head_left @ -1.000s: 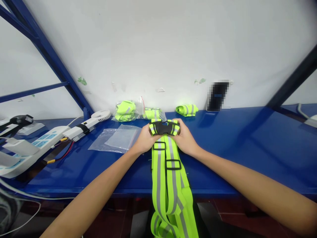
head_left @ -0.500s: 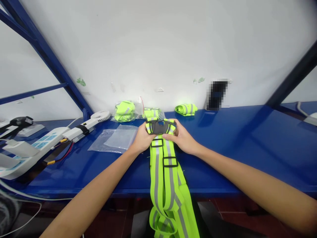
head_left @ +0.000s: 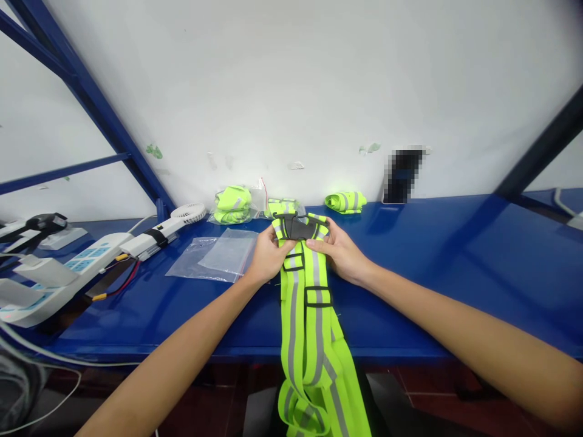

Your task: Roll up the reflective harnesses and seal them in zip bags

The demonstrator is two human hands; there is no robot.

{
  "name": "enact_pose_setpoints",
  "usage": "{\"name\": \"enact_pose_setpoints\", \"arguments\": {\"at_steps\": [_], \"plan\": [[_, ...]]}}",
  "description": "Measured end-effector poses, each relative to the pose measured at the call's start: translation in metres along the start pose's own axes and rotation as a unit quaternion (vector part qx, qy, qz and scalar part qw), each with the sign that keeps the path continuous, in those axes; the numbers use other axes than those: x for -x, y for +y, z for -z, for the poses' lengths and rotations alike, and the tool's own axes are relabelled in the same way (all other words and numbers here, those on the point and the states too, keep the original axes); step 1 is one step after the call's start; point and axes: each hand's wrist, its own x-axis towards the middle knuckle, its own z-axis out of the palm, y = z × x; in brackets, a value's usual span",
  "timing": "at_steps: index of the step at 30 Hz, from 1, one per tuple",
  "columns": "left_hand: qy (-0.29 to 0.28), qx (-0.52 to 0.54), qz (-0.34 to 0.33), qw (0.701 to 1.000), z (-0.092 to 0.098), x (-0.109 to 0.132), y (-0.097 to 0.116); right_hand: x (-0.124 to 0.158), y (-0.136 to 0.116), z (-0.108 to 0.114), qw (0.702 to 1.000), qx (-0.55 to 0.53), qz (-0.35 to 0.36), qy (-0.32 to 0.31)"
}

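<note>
A neon-yellow reflective strap vest (head_left: 306,328) with grey stripes lies across the blue table (head_left: 432,285) and hangs over its front edge. At its far end sits a black plastic buckle (head_left: 299,228). My left hand (head_left: 266,255) pinches the left side of the buckle end, fingers closed. My right hand (head_left: 341,252) grips the right side, thumb on the strap just below the buckle. Two black slider rings show on the straps below my hands.
Clear plastic bags (head_left: 216,258) lie left of my hands. Folded yellow vests, some bagged (head_left: 232,205), and a rolled one (head_left: 345,201) rest by the white wall. A small white fan (head_left: 187,212), white devices (head_left: 50,276) and wires occupy the left side.
Both hands have lifted the buckle end slightly and shifted it a little right; the buckle tilts more upright. The strap's hanging part has swayed a bit.
</note>
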Motion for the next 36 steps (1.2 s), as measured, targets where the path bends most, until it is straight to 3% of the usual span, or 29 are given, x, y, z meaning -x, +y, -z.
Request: {"name": "enact_pose_setpoints", "arguments": {"at_steps": [4, 10, 16, 29, 36], "plan": [[-0.013, -0.011, 0.0, 1.0, 0.001, 0.0, -0.001, 0.0, -0.004, 0.001, 0.999, 0.031, 0.006, -0.008], [-0.041, 0.09, 0.024, 0.995, 0.004, -0.002, -0.006, -0.001, -0.004, 0.002, 0.994, 0.084, 0.059, 0.038], [-0.073, 0.121, 0.037, 0.989, 0.004, -0.001, -0.004, 0.0, -0.004, 0.003, 0.989, 0.112, 0.074, 0.055], [-0.042, 0.05, 0.041, 0.997, 0.003, -0.001, -0.004, 0.001, 0.004, 0.004, 0.989, 0.12, 0.082, 0.031], [-0.071, 0.159, 0.1, 0.98, 0.005, -0.001, -0.006, 0.0, 0.007, 0.006, 0.994, 0.091, 0.056, 0.038]]}}
